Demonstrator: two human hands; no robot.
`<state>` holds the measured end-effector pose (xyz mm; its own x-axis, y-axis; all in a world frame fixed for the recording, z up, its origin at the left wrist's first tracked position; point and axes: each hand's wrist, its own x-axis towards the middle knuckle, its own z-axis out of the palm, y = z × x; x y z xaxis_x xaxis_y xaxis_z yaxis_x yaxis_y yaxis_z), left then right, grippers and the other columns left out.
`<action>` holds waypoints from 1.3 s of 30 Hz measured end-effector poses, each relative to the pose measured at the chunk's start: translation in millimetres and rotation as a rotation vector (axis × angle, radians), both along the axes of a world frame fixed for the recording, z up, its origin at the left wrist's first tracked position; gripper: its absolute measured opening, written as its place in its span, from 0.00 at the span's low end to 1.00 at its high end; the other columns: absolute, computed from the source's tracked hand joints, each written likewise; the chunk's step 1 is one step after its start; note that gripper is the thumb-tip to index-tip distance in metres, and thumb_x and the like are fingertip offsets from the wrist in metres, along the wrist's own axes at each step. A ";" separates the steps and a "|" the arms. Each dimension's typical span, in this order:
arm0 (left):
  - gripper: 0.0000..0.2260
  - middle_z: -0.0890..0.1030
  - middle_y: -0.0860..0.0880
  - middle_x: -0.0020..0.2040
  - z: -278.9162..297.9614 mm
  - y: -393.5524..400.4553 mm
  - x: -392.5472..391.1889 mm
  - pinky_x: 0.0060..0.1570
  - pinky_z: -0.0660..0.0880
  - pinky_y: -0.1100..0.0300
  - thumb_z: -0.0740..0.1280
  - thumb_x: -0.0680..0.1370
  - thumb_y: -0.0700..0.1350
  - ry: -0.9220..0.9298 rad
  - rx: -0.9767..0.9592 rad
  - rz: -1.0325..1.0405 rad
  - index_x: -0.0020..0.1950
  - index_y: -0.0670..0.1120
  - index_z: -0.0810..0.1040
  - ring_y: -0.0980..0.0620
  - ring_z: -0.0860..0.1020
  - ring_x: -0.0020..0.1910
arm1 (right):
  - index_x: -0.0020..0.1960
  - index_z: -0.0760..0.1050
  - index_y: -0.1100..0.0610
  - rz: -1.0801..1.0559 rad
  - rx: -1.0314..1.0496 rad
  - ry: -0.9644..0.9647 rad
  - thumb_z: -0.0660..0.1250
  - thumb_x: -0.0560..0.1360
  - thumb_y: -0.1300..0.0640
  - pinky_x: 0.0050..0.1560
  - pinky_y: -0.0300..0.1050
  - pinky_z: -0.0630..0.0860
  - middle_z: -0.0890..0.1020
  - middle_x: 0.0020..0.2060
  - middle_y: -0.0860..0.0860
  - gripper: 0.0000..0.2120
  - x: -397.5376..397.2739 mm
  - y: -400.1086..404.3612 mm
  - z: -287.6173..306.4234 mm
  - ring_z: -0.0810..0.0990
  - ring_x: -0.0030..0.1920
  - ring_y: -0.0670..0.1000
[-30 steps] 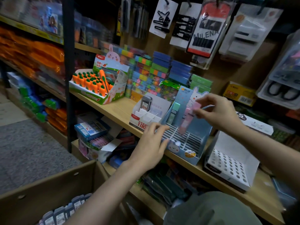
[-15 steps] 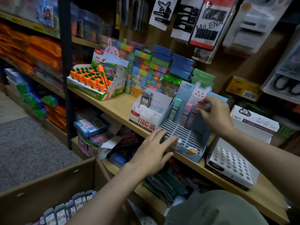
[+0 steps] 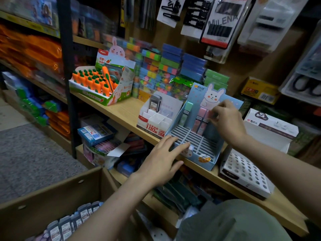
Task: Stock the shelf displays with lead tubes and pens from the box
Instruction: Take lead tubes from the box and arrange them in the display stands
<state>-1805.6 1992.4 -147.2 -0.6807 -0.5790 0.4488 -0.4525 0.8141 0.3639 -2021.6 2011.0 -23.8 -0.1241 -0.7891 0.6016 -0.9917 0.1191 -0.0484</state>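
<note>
**Lead-tube stocking, wooden shelf, blue rabbit display**

At the front edge of the wooden shelf stands the blue rabbit display, a slotted tray with a tall back card, the item I am filling.

- My left hand: fingers straight and spread, resting against the display's front left corner. It grips nothing; I judge it is there to brace the light cardboard so it does not slide back while I load it.
- My right hand: fingertips pinched on a pink lead tube at the back row, held upright so it drops into its slot. Blur hides exactly how far it is seated.
- Already standing in the back row: a green tube towards the left and another pink tube just beside the one I hold. The front rows are unfilled.
- White lead display, touching the blue one on its left: one dark tube at the back.
- Supply: the cardboard box below the shelf's front edge, with a row of packaged tubes standing inside.

Most slots remain to stock.
</note>
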 end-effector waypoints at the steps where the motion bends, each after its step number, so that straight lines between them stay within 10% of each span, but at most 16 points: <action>1: 0.27 0.54 0.51 0.78 -0.3 0.6 0.4 0.76 0.54 0.49 0.60 0.81 0.54 -0.018 0.008 -0.001 0.78 0.61 0.53 0.51 0.45 0.78 | 0.47 0.81 0.63 -0.005 0.012 0.017 0.73 0.73 0.62 0.44 0.52 0.77 0.75 0.48 0.57 0.05 0.6 0.5 -1.0 0.78 0.43 0.60; 8: 0.26 0.55 0.54 0.78 2.4 25.3 21.5 0.75 0.52 0.61 0.62 0.81 0.49 0.109 0.014 -0.043 0.77 0.58 0.57 0.55 0.50 0.78 | 0.67 0.73 0.58 0.066 -0.020 -0.151 0.71 0.75 0.57 0.53 0.46 0.72 0.76 0.52 0.55 0.21 28.5 19.1 -5.5 0.77 0.51 0.54; 14: 0.04 0.82 0.52 0.47 -23.0 43.4 93.6 0.50 0.75 0.60 0.68 0.78 0.44 0.257 0.482 0.213 0.49 0.47 0.82 0.56 0.80 0.47 | 0.44 0.82 0.52 0.543 0.162 -0.230 0.71 0.74 0.54 0.38 0.33 0.71 0.80 0.34 0.43 0.02 139.5 40.7 -23.6 0.77 0.33 0.42; 27: 0.10 0.75 0.44 0.38 -193.1 140.6 228.1 0.44 0.68 0.60 0.64 0.76 0.33 0.254 1.135 1.053 0.37 0.44 0.74 0.50 0.72 0.41 | 0.45 0.84 0.59 0.619 1.080 -0.352 0.67 0.75 0.60 0.44 0.38 0.72 0.85 0.44 0.54 0.07 270.8 55.3 -250.6 0.82 0.47 0.50; 39: 0.15 0.73 0.47 0.66 -271.8 138.1 222.4 0.62 0.68 0.52 0.63 0.78 0.42 -0.659 0.882 0.966 0.64 0.49 0.74 0.45 0.70 0.66 | 0.42 0.76 0.52 0.191 1.198 -0.610 0.73 0.74 0.54 0.50 0.43 0.79 0.82 0.45 0.51 0.07 259.0 41.9 -377.5 0.81 0.46 0.50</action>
<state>-1583.2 2130.5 -418.9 0.1860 -0.8357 -0.5168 -0.9593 -0.2682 0.0883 -1762.6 2052.9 -401.3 0.0475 -0.8194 -0.5712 -0.8555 0.2618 -0.4467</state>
